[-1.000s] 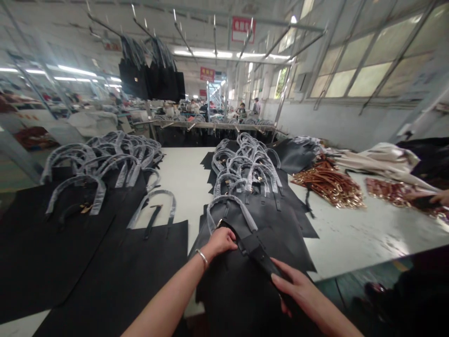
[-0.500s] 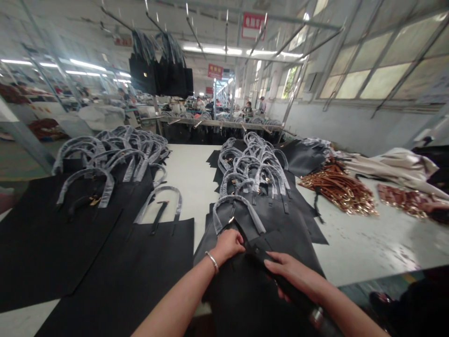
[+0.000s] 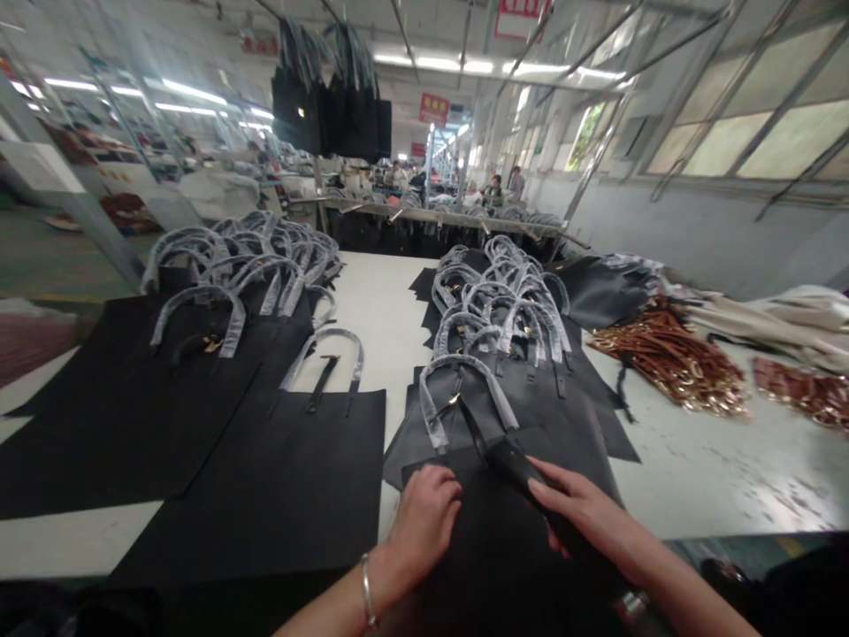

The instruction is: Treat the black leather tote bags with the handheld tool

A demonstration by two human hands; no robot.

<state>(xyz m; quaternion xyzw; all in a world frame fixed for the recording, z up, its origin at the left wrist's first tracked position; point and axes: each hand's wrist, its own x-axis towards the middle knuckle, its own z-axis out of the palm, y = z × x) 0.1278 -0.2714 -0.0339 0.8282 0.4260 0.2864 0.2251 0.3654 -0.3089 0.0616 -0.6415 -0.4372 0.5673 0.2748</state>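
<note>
Work table [image 3: 371, 327], black leather totes [image 3: 265, 451] in rows.
Left hand [image 3: 424, 522] half-curled, resting on nearest tote [image 3: 497, 548]; right hand [image 3: 574, 513] closed around black strap [image 3: 508, 464].

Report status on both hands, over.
Left hand resting on black leather tote. Right hand closed around black leather strap. Plastic-wrapped handle just ahead of both hands.

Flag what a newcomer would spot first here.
Rows of black tote bags with plastic-wrapped handles fill the white table. Black bags hang overhead; brown straps with gold buckles lie heaped at right. The left hand rests on the nearest bag; the right hand grips its black strap.
</note>
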